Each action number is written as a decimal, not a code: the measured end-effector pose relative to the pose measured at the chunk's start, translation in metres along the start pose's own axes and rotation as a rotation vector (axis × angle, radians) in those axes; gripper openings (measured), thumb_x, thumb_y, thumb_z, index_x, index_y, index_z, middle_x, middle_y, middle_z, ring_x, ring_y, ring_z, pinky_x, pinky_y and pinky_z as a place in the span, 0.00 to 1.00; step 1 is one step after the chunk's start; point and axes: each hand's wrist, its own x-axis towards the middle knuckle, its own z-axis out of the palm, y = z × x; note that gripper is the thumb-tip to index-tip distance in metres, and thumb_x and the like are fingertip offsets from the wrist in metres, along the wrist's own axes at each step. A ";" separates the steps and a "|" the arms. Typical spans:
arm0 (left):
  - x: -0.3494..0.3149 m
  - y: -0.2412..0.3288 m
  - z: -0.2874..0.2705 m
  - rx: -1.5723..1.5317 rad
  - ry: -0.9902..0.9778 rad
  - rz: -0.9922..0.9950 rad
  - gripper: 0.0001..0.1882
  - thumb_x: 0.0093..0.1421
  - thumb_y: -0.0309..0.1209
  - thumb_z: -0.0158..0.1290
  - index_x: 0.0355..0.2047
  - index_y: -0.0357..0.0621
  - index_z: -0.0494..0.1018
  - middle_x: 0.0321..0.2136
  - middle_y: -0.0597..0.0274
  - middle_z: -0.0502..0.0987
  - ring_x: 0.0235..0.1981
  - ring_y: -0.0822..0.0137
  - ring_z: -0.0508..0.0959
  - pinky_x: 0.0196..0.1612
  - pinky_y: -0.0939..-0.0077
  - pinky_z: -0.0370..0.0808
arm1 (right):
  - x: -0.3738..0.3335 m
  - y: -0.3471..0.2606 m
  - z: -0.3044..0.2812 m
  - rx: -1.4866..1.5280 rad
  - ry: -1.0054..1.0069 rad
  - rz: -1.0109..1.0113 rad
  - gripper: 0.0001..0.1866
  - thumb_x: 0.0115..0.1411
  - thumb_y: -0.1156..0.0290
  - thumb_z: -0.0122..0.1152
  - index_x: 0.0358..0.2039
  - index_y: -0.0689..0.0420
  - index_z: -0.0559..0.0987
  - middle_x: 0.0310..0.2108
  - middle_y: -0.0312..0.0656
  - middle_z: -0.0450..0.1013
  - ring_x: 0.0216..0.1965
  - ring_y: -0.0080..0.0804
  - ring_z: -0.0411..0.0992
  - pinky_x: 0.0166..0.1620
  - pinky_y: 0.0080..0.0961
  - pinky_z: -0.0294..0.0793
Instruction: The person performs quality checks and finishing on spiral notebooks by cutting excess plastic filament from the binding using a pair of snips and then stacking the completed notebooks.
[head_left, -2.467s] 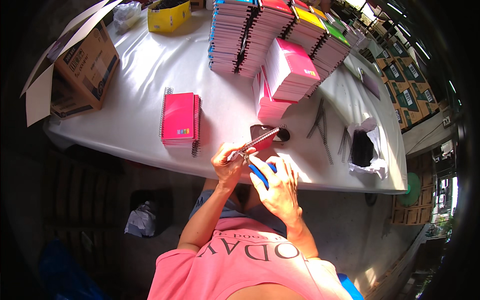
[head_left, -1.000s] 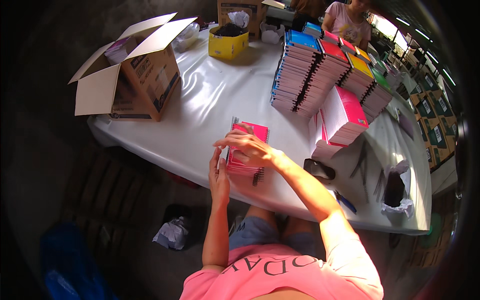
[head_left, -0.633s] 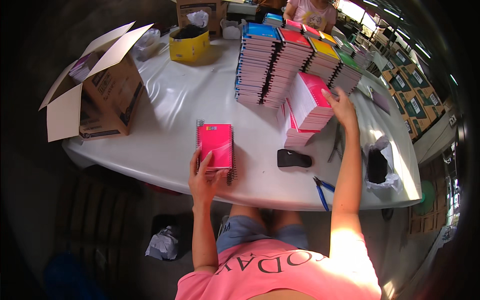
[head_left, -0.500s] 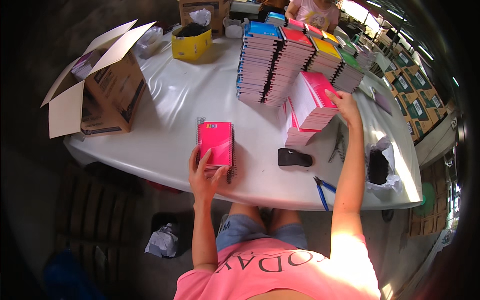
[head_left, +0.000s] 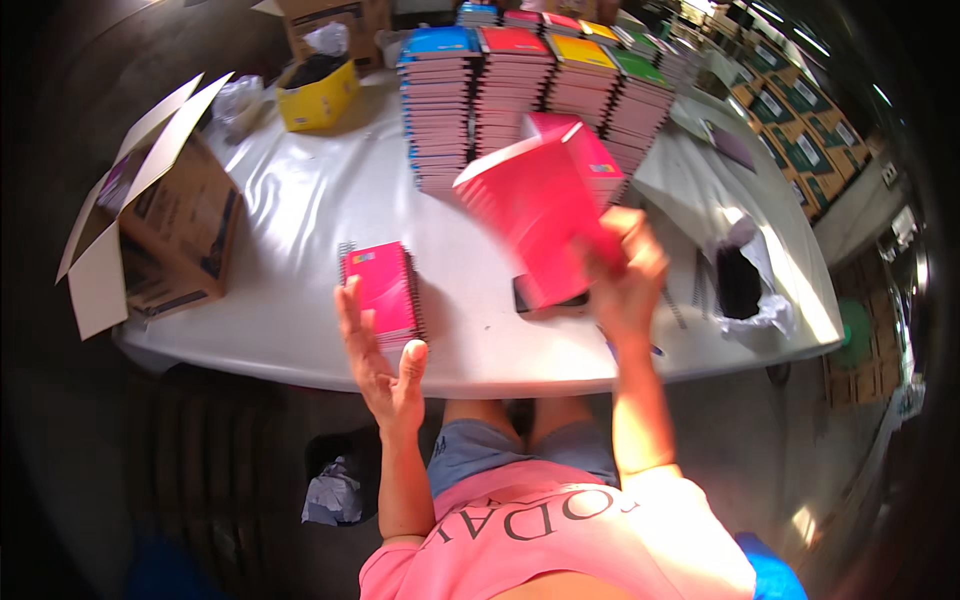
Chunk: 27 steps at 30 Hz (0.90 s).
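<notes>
My right hand (head_left: pixel 630 275), blurred by motion, grips a pink-covered notebook block (head_left: pixel 540 215) by its near right corner and holds it tilted above the table. No coil can be made out on that block. Other pink-covered blocks (head_left: pixel 603 170) stand partly hidden behind it. On the left, a small stack of pink notebooks (head_left: pixel 380 290) with wire coils along its side lies on the white-covered table (head_left: pixel 300 240). My left hand (head_left: pixel 385 365) is at the stack's near edge, fingers spread and thumb apart, gripping nothing.
Tall stacks of blue (head_left: pixel 440 42), red (head_left: pixel 513 42), yellow (head_left: pixel 582 52) and green notebooks (head_left: pixel 642 68) stand behind. An open carton (head_left: pixel 180 240) is at left, a yellow box (head_left: pixel 320 98) farther back. A black object (head_left: pixel 521 295) is mostly covered. A lined bag (head_left: pixel 740 280) sits right.
My right hand has lifted a pink notebook block off the pile and swung it left and nearer. My left hand has loosened from the coil-bound stack. The view has shifted.
</notes>
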 end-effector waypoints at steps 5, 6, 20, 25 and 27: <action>-0.014 -0.013 0.039 -0.312 -0.150 -0.272 0.13 0.61 0.24 0.52 0.46 0.35 0.69 0.43 0.63 0.75 0.44 0.75 0.72 0.50 0.79 0.67 | -0.072 0.033 0.003 0.492 -0.270 0.263 0.20 0.51 0.65 0.70 0.40 0.62 0.73 0.30 0.40 0.75 0.31 0.25 0.73 0.36 0.23 0.72; -0.015 -0.009 0.034 -0.292 -0.205 -0.346 0.13 0.58 0.20 0.53 0.45 0.39 0.70 0.41 0.64 0.76 0.41 0.73 0.75 0.52 0.76 0.65 | -0.059 0.056 -0.011 0.409 -0.209 0.294 0.20 0.52 0.64 0.68 0.41 0.61 0.73 0.31 0.41 0.75 0.33 0.27 0.74 0.36 0.25 0.73; -0.052 -0.064 0.068 0.931 -0.513 0.317 0.26 0.41 0.52 0.64 0.35 0.50 0.73 0.40 0.62 0.68 0.49 0.57 0.66 0.51 0.27 0.48 | -0.050 0.194 -0.159 -0.739 -0.105 0.400 0.34 0.51 0.86 0.53 0.59 0.49 0.63 0.25 0.48 0.73 0.29 0.45 0.74 0.36 0.36 0.71; -0.059 -0.088 0.082 0.978 -0.239 0.470 0.25 0.35 0.52 0.67 0.25 0.49 0.71 0.37 0.62 0.67 0.44 0.59 0.67 0.50 0.37 0.54 | -0.040 0.132 -0.149 -0.501 -0.171 0.339 0.33 0.51 0.90 0.42 0.58 0.50 0.64 0.38 0.45 0.72 0.28 0.30 0.69 0.37 0.28 0.71; -0.057 -0.088 0.083 0.979 -0.215 0.456 0.25 0.35 0.51 0.67 0.26 0.50 0.71 0.37 0.62 0.67 0.43 0.59 0.67 0.50 0.39 0.55 | -0.043 0.098 -0.129 -0.247 -0.329 0.402 0.32 0.52 0.90 0.40 0.57 0.50 0.65 0.42 0.38 0.70 0.28 0.23 0.61 0.37 0.20 0.67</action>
